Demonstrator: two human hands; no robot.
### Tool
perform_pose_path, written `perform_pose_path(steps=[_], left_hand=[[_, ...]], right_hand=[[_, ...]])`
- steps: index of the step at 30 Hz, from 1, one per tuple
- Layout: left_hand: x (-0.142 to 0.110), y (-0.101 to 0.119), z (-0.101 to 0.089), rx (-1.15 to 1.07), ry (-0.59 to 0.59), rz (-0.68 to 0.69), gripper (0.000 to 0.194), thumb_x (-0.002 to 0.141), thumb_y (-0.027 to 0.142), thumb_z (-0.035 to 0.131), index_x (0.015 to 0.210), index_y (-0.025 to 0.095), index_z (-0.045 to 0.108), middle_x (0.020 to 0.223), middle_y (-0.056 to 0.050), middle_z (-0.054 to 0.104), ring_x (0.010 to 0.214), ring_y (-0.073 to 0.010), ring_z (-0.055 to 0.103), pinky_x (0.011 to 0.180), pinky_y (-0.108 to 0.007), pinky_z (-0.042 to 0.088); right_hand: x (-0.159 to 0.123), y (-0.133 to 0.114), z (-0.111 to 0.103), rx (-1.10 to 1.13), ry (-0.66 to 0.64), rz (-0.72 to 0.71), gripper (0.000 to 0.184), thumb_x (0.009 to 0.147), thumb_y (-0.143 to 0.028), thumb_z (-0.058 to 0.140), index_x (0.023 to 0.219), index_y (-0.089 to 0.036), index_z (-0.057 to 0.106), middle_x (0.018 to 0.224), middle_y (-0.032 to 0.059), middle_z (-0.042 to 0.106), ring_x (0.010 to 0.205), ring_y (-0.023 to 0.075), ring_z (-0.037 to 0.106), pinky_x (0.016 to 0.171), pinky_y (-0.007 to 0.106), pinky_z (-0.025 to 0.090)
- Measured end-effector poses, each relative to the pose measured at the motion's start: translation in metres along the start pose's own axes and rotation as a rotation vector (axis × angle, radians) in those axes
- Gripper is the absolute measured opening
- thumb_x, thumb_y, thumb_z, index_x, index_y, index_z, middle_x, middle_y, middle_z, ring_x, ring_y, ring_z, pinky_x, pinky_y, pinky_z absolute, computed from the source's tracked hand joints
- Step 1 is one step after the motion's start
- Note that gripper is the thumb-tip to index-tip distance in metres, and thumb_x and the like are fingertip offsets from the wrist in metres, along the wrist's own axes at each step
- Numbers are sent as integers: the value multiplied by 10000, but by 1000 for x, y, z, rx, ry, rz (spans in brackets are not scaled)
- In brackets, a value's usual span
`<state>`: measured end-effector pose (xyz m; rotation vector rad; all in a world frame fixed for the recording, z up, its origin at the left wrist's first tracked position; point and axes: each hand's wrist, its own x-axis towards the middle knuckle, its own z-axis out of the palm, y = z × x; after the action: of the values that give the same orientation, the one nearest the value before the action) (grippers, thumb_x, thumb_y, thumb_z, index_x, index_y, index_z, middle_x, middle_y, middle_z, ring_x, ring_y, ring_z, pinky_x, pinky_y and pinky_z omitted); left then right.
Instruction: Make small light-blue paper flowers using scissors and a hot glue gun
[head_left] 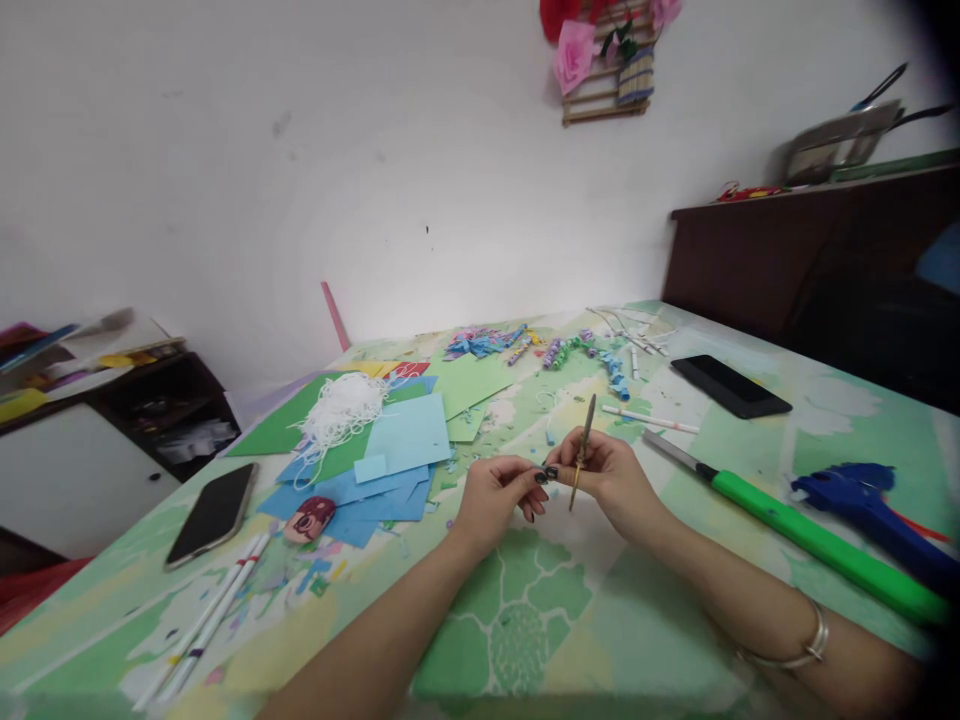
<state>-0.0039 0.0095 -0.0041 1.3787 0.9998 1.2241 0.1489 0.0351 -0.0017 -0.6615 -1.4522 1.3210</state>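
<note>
Both hands meet above the front middle of the table. My left hand (499,500) is closed in a pinch, its fingertips touching those of the right hand. A tiny bluish bit shows at the pinch, too small to name. My right hand (607,475) is closed too, its thumb and finger meeting the left fingertips. It also holds a slim, pointed, gold-toned tool (581,455), upright and slightly tilted, which looks like small scissors seen edge-on. Light blue paper (409,437) lies left of the hands, beside a heap of white string (345,405).
Curled paper strips (480,343) lie at the back. To the right are a black phone (731,386), a green-handled cutter (817,540) and a blue glue gun (877,515). Another phone (212,515), a reddish tape-like item (310,520) and white sticks (214,610) sit left.
</note>
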Motion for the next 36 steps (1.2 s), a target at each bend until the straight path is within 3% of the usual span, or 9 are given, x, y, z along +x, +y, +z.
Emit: perform_pose_path(steps=[10, 16, 20, 25, 36], left_hand=[[2, -2, 0, 1, 20, -5, 210, 676, 302, 641, 664, 94, 664, 556, -60, 626, 438, -113, 543, 452, -233, 447], [4, -2, 0, -77, 28, -39, 221, 680, 295, 644, 712, 78, 663, 600, -74, 644, 488, -115, 564, 474, -225, 446], [5, -1, -3, -148, 110, -59, 203, 667, 285, 661, 725, 90, 664, 607, -63, 647, 502, -102, 563, 479, -208, 427], [6, 1, -5, -213, 143, -53, 188, 659, 268, 669, 706, 86, 665, 590, -53, 635, 494, -91, 551, 479, -198, 408], [6, -1, -5, -240, 150, 7, 179, 677, 251, 654, 731, 81, 659, 612, -50, 627, 507, -92, 550, 476, -194, 403]], right_hand=[[1, 2, 1, -8, 53, 18, 270, 602, -269, 710, 597, -171, 458, 635, 5, 592, 587, 133, 547, 573, 266, 427], [5, 4, -4, -120, 92, 10, 246, 643, -326, 671, 719, -163, 503, 639, -1, 570, 583, 122, 531, 547, 239, 414], [3, 3, -6, -423, 94, 1, 231, 733, -399, 563, 770, -178, 508, 528, -38, 486, 485, 101, 450, 462, 209, 338], [-4, 0, -1, -895, -18, -69, 238, 703, -421, 571, 692, -184, 569, 473, -41, 426, 451, 91, 358, 443, 202, 240], [-6, 0, 2, -1083, -23, -86, 304, 719, -493, 537, 687, -195, 588, 467, -20, 444, 458, 112, 333, 465, 216, 210]])
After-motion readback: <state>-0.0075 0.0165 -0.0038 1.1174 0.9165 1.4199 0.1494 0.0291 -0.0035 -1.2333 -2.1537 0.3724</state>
